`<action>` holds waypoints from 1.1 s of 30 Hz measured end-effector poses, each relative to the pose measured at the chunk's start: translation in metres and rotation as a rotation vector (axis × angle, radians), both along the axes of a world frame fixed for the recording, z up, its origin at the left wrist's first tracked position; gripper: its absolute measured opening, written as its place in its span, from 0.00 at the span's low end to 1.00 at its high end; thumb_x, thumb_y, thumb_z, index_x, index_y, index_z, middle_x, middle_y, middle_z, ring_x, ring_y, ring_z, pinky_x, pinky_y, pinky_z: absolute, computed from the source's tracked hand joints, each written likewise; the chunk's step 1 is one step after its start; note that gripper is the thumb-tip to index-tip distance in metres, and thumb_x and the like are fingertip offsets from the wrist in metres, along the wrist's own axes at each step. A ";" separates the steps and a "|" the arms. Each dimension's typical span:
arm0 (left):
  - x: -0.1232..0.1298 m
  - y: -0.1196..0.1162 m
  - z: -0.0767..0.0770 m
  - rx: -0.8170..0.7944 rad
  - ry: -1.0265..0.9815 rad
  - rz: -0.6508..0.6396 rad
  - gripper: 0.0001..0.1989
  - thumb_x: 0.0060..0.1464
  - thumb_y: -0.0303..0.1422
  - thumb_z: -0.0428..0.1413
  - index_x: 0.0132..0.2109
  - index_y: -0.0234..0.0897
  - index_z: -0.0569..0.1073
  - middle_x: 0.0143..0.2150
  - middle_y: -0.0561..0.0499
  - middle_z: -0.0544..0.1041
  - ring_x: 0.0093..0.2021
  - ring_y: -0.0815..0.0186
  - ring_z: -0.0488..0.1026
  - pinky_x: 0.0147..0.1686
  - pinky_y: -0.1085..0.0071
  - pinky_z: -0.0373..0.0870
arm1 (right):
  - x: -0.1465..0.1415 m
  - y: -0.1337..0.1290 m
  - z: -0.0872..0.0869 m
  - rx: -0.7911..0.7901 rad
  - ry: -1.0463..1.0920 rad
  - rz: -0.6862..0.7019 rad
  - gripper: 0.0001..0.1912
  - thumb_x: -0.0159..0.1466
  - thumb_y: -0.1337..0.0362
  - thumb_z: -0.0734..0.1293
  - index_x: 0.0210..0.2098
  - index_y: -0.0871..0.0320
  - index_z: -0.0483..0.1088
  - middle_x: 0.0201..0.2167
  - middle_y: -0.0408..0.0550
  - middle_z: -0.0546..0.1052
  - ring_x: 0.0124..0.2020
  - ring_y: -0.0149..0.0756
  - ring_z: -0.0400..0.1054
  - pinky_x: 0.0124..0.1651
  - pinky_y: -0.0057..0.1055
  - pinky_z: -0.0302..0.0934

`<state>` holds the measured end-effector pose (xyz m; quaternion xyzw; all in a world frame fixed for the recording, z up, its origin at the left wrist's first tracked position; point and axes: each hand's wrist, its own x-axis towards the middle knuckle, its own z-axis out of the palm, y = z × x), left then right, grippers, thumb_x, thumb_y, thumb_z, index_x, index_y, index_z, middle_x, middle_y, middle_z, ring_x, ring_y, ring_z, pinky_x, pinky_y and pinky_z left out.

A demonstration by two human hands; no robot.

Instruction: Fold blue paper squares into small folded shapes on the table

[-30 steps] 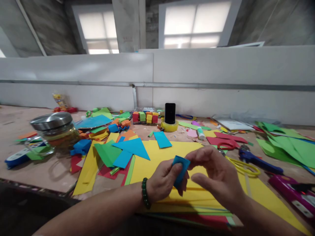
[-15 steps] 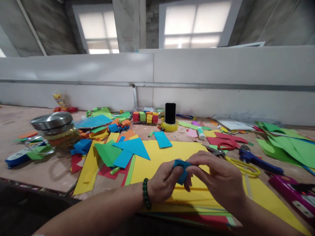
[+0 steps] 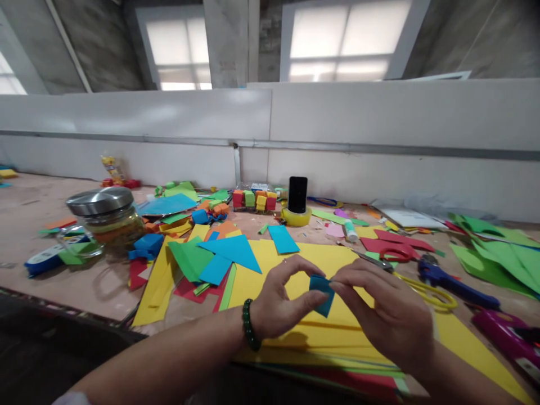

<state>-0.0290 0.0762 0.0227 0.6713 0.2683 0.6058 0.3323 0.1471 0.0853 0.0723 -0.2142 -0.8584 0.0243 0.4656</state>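
A small folded piece of blue paper (image 3: pixel 321 297) is held up between my two hands, above the yellow sheets (image 3: pixel 270 264). My left hand (image 3: pixel 287 298) pinches it from the left, thumb on its front face and index finger at its top edge. The fingertips of my right hand (image 3: pixel 379 304) are closed on its upper right corner. A blue paper strip (image 3: pixel 283 239) and a larger blue triangle (image 3: pixel 236 252) lie on the paper beyond and to the left of my hands.
A lidded glass jar (image 3: pixel 112 225) stands at the left. A phone (image 3: pixel 297 194) stands in a yellow tape roll (image 3: pixel 296 217). Paper cubes (image 3: pixel 255 200) sit behind. Red scissors (image 3: pixel 396 253), yellow-handled scissors (image 3: pixel 434 292), blue pliers (image 3: pixel 459 286) and a magenta tool (image 3: pixel 506 337) lie at the right.
The view has shifted slightly, so the table objects appear further right. My left index finger has lifted and arched, my left thumb has stretched out, and more of the blue piece's face shows.
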 end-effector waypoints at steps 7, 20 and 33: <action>-0.002 0.001 0.005 0.057 -0.042 0.027 0.09 0.55 0.36 0.61 0.34 0.34 0.75 0.30 0.47 0.76 0.33 0.66 0.71 0.37 0.68 0.66 | 0.002 0.002 0.001 0.108 -0.075 -0.006 0.07 0.61 0.74 0.66 0.35 0.55 0.70 0.27 0.45 0.75 0.28 0.32 0.70 0.31 0.27 0.65; 0.004 0.004 -0.003 -0.162 -0.007 -0.079 0.42 0.35 0.38 0.72 0.58 0.37 0.66 0.45 0.45 0.73 0.46 0.59 0.71 0.49 0.62 0.66 | 0.003 0.007 -0.013 0.024 0.006 -0.126 0.05 0.62 0.70 0.68 0.32 0.53 0.69 0.24 0.41 0.75 0.25 0.31 0.70 0.27 0.27 0.62; 0.005 0.001 -0.004 -0.205 0.087 -0.242 0.37 0.46 0.23 0.58 0.62 0.36 0.54 0.38 0.49 0.72 0.32 0.67 0.73 0.33 0.72 0.71 | -0.003 0.015 -0.009 -0.047 0.062 -0.014 0.04 0.61 0.62 0.70 0.35 0.55 0.73 0.25 0.45 0.77 0.24 0.33 0.71 0.26 0.28 0.66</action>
